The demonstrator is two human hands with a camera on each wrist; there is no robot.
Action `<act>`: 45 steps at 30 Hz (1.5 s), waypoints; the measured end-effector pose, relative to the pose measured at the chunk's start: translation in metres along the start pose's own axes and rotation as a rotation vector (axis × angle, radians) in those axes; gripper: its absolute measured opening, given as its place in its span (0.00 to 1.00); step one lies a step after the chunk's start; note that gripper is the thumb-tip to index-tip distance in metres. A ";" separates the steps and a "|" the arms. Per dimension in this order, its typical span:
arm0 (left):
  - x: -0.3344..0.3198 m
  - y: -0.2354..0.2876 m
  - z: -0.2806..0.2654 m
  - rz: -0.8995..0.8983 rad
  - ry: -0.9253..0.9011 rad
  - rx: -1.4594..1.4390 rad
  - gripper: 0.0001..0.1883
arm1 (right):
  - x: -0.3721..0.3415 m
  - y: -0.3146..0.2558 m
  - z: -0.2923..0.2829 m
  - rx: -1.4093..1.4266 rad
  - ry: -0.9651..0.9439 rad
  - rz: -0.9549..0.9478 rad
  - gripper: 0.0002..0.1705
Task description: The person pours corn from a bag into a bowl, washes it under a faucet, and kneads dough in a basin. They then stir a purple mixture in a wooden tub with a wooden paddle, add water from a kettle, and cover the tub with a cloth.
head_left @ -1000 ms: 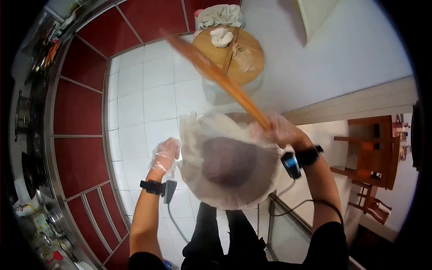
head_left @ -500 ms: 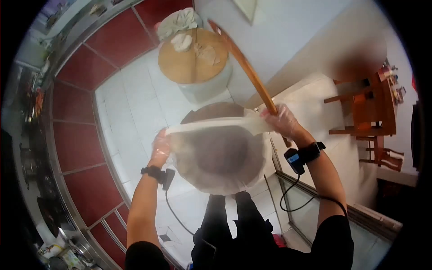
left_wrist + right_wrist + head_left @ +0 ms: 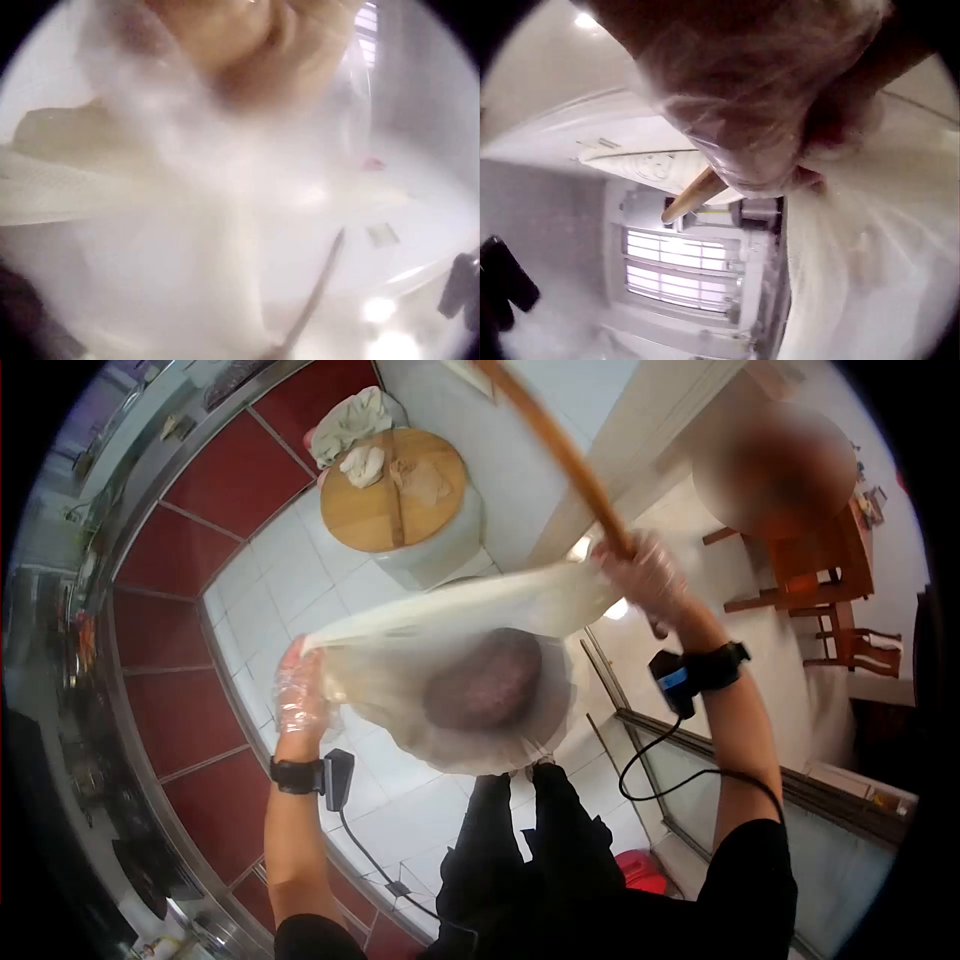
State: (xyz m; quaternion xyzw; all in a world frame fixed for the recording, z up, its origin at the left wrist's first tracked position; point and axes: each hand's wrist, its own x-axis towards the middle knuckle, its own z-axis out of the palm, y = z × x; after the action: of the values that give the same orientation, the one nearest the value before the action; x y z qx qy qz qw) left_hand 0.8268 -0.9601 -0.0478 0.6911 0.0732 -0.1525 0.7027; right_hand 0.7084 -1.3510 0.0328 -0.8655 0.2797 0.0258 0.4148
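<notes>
While the sheer, cream-coloured fabric sheet [image 3: 510, 605] hangs stretched between both hands in front of the black-trousered legs [image 3: 482, 830], I worry most about its upper edge. At one end, the left hand [image 3: 302, 685], in a thin clear plastic glove [image 3: 297, 708], seems to pinch that edge with curled fingers; the left wrist view is too blurred for me to tell how firmly. At the other, the right hand [image 3: 648, 577], gloved likewise, has its fingers wrapped round a long orange-brown wooden stick [image 3: 555, 445], with fabric bunched against them. Slick plastic plus that double load could let the fabric slide free. A dark, rounded mass [image 3: 490, 682] shows through; I cannot tell whether it lies inside or behind. If inside, its weight might drag the left pinch loose. Since the stick slants beyond the head view, turning could knock it against the pale wall [image 3: 500, 470].
</notes>
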 end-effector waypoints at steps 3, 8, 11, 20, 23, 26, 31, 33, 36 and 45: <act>0.024 0.022 -0.027 0.362 -0.078 0.423 0.21 | -0.004 -0.043 -0.032 0.137 -0.010 -0.041 0.14; 0.060 0.022 -0.028 0.180 -0.031 0.663 0.24 | 0.038 -0.033 0.014 -0.012 0.020 -0.104 0.10; 0.065 0.087 -0.017 0.176 -0.211 1.001 0.24 | 0.049 -0.028 0.012 -0.419 0.093 -0.247 0.12; 0.117 -0.087 -0.091 0.223 -0.116 1.066 0.43 | 0.020 0.048 0.056 -0.338 0.137 -0.371 0.16; 0.012 -0.187 -0.081 -0.177 -0.254 0.917 0.54 | -0.050 0.127 0.103 -0.307 0.055 -0.075 0.23; -0.055 -0.317 -0.083 -0.169 -0.171 0.623 0.57 | -0.110 0.197 0.164 -0.318 -0.052 0.140 0.33; -0.100 -0.276 0.001 -0.310 0.108 0.760 0.26 | -0.149 0.234 0.221 -0.253 -0.001 0.280 0.28; -0.105 -0.289 -0.009 -0.266 -0.041 1.232 0.19 | -0.153 0.245 0.224 -0.292 0.027 0.273 0.27; -0.111 -0.270 -0.036 0.005 -0.458 1.822 0.10 | -0.141 0.252 0.215 -0.237 0.036 0.309 0.24; -0.161 -0.136 -0.062 -0.060 -0.047 1.118 0.19 | -0.146 0.254 0.205 -0.195 -0.071 0.277 0.25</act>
State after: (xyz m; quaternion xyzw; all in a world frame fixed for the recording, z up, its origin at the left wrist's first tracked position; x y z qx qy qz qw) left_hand 0.6390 -0.8796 -0.1285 0.9525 -0.0150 -0.2034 0.2263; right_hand 0.4954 -1.2606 -0.2395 -0.8534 0.3776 0.1401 0.3309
